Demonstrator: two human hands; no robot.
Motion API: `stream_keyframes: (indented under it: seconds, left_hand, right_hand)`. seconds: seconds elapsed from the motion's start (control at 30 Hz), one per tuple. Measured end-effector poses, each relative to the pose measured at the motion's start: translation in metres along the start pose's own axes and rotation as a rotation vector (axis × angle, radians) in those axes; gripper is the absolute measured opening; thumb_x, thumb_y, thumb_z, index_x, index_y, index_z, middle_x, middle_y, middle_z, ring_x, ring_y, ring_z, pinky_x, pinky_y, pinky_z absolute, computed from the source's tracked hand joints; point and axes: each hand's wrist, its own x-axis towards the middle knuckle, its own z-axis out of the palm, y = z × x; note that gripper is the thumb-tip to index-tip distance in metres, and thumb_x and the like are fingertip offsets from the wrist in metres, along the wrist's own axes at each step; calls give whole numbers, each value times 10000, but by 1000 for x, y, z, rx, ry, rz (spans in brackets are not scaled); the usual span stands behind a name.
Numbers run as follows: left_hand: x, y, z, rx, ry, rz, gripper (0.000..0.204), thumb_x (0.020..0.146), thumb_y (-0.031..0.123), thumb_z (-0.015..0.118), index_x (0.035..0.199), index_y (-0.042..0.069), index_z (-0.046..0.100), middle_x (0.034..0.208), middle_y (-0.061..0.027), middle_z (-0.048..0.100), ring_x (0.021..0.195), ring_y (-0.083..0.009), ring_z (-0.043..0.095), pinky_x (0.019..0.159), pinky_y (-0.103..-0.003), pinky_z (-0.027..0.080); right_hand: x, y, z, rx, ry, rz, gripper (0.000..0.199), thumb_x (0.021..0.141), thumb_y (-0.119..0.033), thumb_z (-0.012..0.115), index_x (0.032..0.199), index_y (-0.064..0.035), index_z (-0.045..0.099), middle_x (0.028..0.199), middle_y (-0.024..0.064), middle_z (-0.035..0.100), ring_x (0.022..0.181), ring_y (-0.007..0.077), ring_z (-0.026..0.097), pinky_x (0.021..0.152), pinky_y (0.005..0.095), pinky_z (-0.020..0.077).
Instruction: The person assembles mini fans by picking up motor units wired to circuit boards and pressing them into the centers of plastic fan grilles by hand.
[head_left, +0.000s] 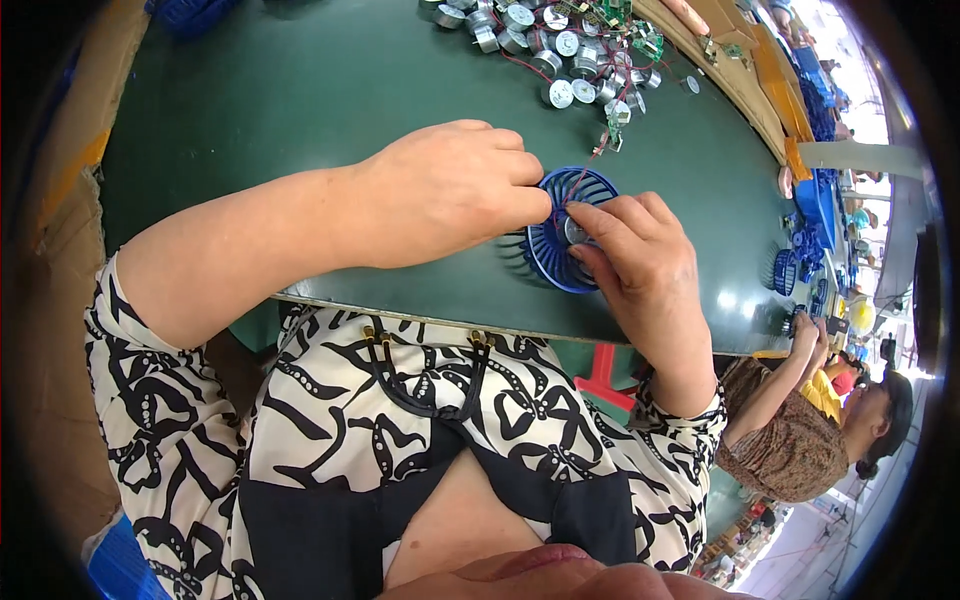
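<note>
closest to my camera i have the wearer's black-and-cream printed top (330,420), and past it both forearms reach in over the edge of the green table (300,130). the right hand (645,245) has its thumb and forefinger clamped on a small silver motor (574,230), which sits inside the slatted blue basket (545,258) just in front of the body. the left hand (465,195) is curled, its fingertips against the near-left part of the basket, beside the motor; i can't tell from here whether they are pinched on anything. a thin red wire (580,183) leaves the basket over its far rim and seems to run to a green circuit board (612,141) lying outside. so i'd judge the work on this basket as part way: the motor is inside, but i can't make out whether it is fixed, and it isn't let go; the wire and board are not tucked in. further out, a loose heap of motors (570,60) with wires and boards lies on the table, so by my reading plenty remains. farther right i see another blue basket (785,272) and, beyond it, a co-worker (800,430) with both hands raised at the table's edge.
</note>
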Motion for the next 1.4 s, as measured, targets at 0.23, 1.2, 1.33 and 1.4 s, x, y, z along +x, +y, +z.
stream_keyframes:
  seconds: [0.23, 1.2, 1.33, 1.4]
  left_hand:
    - [6, -1, 3, 12, -22, -11, 177, 769, 96, 682, 928, 57, 618, 1010, -98, 628, 956, -272, 610, 833, -387, 504]
    - [-53, -143, -99, 860, 283, -849, 489, 901, 326, 645, 1323, 92, 564, 1337, -147, 559, 1250, -328, 519, 1030, -420, 444]
    - [-32, -116, -102, 837, 135, -925, 444, 892, 430, 646, 1168, 82, 650, 1111, -149, 633, 1095, -326, 600, 875, -440, 526]
    - [-24, -99, -101, 747, 111, -924, 441, 896, 430, 642, 1158, 76, 653, 1103, -151, 634, 1077, -327, 606, 859, -439, 530]
  right_hand:
    - [3, 0, -5, -228, -134, 12, 323, 770, -199, 738, 1047, -73, 630, 882, 57, 585, 844, 262, 566, 696, 386, 451]
    - [-66, 114, -10, -420, 264, 644, 310, 904, -195, 646, 1191, -78, 663, 1163, 113, 620, 1040, 305, 621, 863, 390, 512]
    - [-69, 120, -14, -570, 251, 656, 343, 886, -188, 665, 1200, -51, 650, 1171, 120, 620, 1043, 309, 608, 882, 408, 493]
    - [-67, 115, -16, -635, 299, 616, 352, 878, -186, 674, 1204, -57, 647, 1168, 119, 624, 1054, 310, 601, 889, 408, 485]
